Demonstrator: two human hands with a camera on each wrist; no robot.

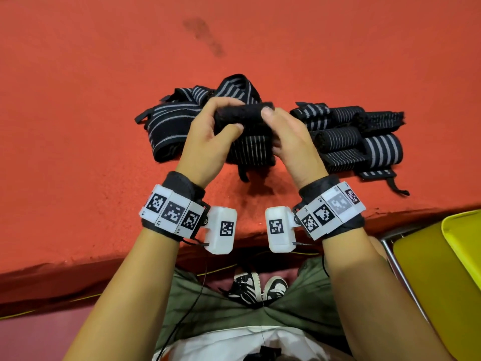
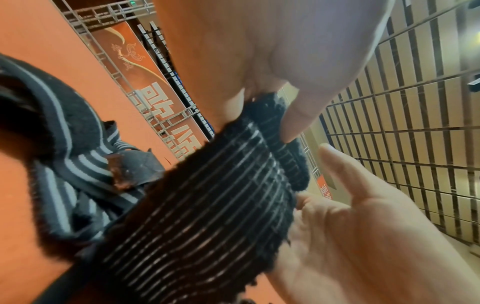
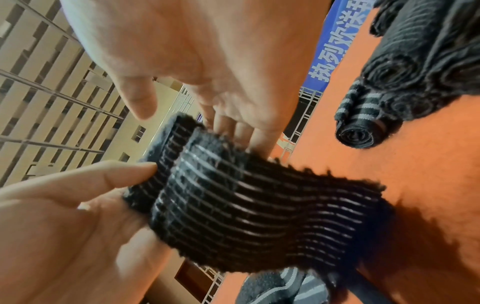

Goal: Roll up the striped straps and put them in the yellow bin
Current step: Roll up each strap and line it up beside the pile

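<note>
Black elastic strap with thin grey stripes (image 1: pixel 244 131) is held above the orange-red felt table (image 1: pixel 78 100), its top end partly rolled; the left hand (image 1: pixel 208 136) and right hand (image 1: pixel 291 142) each pinch one end of that roll. Unrolled striped straps (image 1: pixel 182 115) lie behind on the left, finished rolls (image 1: pixel 364 136) on the right. Yellow plastic bin (image 1: pixel 442 269) stands off the table's near right corner.

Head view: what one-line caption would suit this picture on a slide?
Both hands, left hand and right hand, roll a striped strap above the red table, finished rolls beside.
</note>
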